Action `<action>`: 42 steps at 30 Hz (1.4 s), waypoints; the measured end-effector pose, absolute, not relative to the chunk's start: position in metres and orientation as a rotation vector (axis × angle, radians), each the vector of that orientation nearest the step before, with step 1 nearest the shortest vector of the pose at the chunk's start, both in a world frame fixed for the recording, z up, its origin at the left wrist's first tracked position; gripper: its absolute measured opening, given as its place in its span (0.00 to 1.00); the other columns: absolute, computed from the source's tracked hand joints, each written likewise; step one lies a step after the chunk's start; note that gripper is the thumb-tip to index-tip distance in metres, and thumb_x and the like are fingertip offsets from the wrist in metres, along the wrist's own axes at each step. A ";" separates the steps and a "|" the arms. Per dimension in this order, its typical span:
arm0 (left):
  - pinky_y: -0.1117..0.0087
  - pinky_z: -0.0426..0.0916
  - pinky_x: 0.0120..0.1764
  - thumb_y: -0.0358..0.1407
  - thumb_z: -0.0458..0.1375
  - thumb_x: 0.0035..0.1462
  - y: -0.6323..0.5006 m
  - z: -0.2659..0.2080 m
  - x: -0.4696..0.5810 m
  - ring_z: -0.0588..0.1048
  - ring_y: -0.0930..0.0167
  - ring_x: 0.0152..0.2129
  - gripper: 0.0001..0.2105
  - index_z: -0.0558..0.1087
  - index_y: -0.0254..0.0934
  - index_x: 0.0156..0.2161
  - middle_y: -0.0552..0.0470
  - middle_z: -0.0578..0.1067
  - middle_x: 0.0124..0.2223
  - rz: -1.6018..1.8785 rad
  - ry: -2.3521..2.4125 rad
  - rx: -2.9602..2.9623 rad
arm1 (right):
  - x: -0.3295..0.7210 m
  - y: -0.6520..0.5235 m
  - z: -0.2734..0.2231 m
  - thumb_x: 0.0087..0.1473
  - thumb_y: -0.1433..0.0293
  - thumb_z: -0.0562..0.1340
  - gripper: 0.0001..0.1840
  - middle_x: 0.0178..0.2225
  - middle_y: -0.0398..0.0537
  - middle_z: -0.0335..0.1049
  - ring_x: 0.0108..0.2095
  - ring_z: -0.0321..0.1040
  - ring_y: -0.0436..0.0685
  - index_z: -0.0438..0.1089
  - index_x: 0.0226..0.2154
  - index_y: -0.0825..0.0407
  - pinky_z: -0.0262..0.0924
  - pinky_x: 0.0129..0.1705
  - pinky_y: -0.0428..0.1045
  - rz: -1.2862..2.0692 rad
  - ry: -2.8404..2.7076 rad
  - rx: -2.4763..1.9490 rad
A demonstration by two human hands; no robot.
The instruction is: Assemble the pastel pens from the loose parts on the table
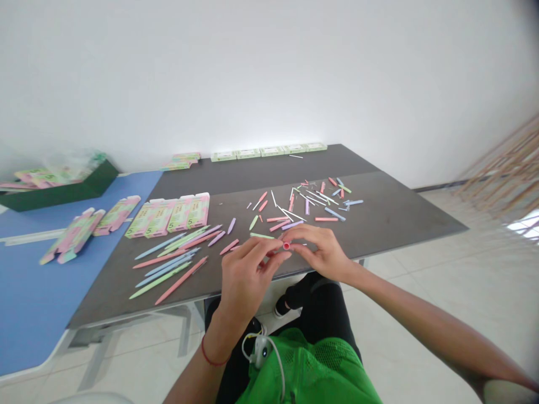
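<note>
Above the table's front edge, both hands meet around a pink pen barrel [287, 246], its round open end turned toward me. My left hand [250, 269] pinches it from the left with thumb and fingertips. From the other side, my right hand [320, 249] has its fingertips on or close to the same part. Behind the hands lie loose pen parts: pink barrels [326, 219], purple barrels [307, 207], white refills [295, 215] and pointed tips such as a green one [254, 223]. Assembled pastel pens [181, 281] lie to the left of my left hand.
Flat pink-green cartons [177, 215] lie left on the dark table [396, 210]. More cartons [71, 238] and a dark green box [92, 185] with packages are on the blue table [37, 303]. Several pale green boxes [269, 151] line the wall side.
</note>
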State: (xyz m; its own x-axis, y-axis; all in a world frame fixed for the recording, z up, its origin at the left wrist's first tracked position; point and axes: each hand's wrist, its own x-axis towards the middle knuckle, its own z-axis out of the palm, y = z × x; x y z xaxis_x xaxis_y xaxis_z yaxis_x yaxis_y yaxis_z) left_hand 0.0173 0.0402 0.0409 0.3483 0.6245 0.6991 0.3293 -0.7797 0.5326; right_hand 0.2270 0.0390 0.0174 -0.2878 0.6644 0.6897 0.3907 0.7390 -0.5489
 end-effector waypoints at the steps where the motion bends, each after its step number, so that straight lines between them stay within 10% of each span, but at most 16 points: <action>1: 0.76 0.74 0.33 0.34 0.67 0.65 0.040 0.041 0.018 0.80 0.74 0.30 0.02 0.80 0.39 0.41 0.52 0.84 0.39 1.392 0.842 2.325 | 0.227 0.039 0.018 0.69 0.71 0.63 0.06 0.42 0.51 0.82 0.46 0.78 0.58 0.77 0.44 0.49 0.73 0.51 0.55 0.333 -1.916 -0.810; 13: 0.73 0.81 0.38 0.33 0.67 0.62 0.044 0.007 0.019 0.85 0.70 0.31 0.04 0.81 0.38 0.42 0.53 0.85 0.35 1.363 0.898 1.777 | 0.237 0.056 0.000 0.55 0.62 0.76 0.18 0.46 0.53 0.84 0.44 0.83 0.58 0.80 0.46 0.50 0.79 0.49 0.55 1.062 -1.328 -0.862; 42: 0.69 0.83 0.35 0.44 0.73 0.55 0.048 -0.043 0.049 0.85 0.67 0.29 0.15 0.84 0.34 0.42 0.46 0.86 0.36 1.190 0.785 1.042 | 0.227 0.049 0.031 0.49 0.66 0.79 0.13 0.38 0.48 0.86 0.36 0.84 0.60 0.84 0.39 0.48 0.83 0.41 0.55 0.722 -1.121 -0.977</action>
State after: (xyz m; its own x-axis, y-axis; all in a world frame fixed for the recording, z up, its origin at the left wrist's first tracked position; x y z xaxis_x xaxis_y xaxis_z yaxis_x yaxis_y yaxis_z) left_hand 0.0487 0.0477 -0.0428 0.2216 0.9744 0.0386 -0.3480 0.0421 0.9365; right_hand 0.2271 0.0492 0.0306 0.2964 0.8687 0.3968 -0.0018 0.4160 -0.9094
